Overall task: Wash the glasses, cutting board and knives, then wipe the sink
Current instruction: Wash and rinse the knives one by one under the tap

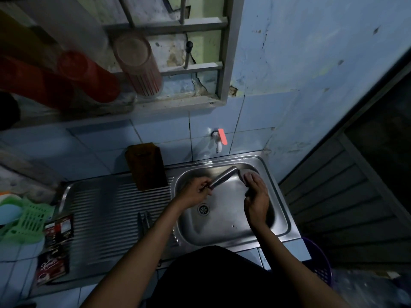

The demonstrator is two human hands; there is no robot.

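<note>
Surface: stainless-steel sink unit with one basin at the right and a ribbed draining board at the left, set in a pale blue tiled counter.
Basin: round drain strainer near the middle of the floor; metal dull and wet-looking.
Wall: pale blue tiles below, cracked and stained blue plaster above; white plastic tap with an orange-red lever fixed above the basin's back rim.
Window: grey metal frame with bars above the tiles; on its sill, red plastic tumblers and a ribbed clear tumbler.
Right side: dark louvred door; purple plastic basket below the counter corner.
Draining board, back: brown wooden cutting board standing upright against the tiles.
Draining board, front: dark-handled knives lying side by side near the basin edge; two dark printed sachets at the left margin.
Far left: green plastic rack.
Task item: steel-bladed knife, held over the back of the basin, blade slanting up to the right, grey and blurred.
Left hand: fingers curled and pinching the knife's handle end.
Right hand: fingers pressed together over a grey scouring pad at the blade tip; whether pad touches blade cannot be told.
</note>
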